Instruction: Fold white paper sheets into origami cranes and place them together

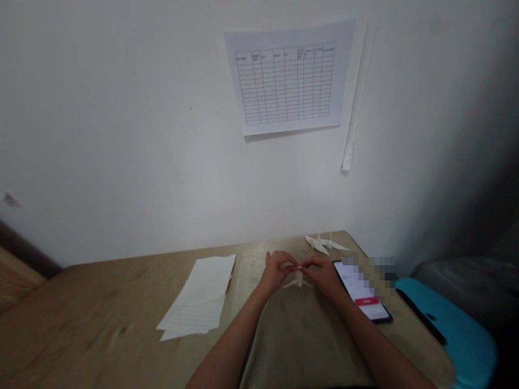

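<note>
Near the front edge of the table, my left hand (280, 266) and my right hand (323, 273) meet, fingertips almost touching. Between them is a small folded white paper crane (300, 280). Both hands pinch its upper tip between thumb and fingers, while its pale wings spread out below on either side. Fingers partly cover the paper, so its exact folds are hard to make out. Beyond my right hand, close to the wall, lie finished-looking white paper cranes (326, 244) with pointed wings.
Lined paper sheets (198, 297) lie stacked on the wooden table (109, 313) to the left. A phone (363, 294) with a lit screen rests beside my right forearm. A turquoise case-like object (454, 329) stands off the table's right side. A printed chart (287, 81) hangs on the wall.
</note>
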`<state>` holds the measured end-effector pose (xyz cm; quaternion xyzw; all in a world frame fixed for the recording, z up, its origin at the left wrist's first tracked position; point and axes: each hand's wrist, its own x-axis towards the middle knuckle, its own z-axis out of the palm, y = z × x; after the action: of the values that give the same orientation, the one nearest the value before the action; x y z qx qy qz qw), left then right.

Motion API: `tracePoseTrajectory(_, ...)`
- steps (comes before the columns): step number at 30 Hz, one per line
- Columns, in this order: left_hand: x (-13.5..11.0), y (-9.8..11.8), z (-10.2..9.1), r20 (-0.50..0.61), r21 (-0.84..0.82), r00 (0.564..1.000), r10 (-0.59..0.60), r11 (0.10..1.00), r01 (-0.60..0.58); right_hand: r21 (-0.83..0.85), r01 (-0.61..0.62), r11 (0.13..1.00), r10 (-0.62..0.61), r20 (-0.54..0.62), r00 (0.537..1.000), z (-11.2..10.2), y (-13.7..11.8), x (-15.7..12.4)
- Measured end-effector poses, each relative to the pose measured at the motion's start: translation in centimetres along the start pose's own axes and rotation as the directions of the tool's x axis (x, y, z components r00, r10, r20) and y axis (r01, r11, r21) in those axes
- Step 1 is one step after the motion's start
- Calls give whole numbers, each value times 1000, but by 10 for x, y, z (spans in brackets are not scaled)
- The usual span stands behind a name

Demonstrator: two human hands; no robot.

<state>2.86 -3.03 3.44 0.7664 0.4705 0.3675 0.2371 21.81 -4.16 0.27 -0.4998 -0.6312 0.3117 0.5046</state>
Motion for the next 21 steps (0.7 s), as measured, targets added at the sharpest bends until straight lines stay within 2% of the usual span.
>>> tracePoseTrajectory(7, 3, -9, 4, -16, -34, 1000, 2, 999, -3, 68, -13, 998, 8, 73, 997, -3, -2, -1)
tracePoseTrajectory(15, 5, -13, 4, -58, -144, 996, 63, 987, -71, 87, 138, 987, -146, 95, 985, -9, -7, 3)
tracePoseTrajectory(21, 4, -11, 3, -39, -200, 994, 102, 974, -107, 78, 202, 976, -210, 111, 971, -8, -3, 4)
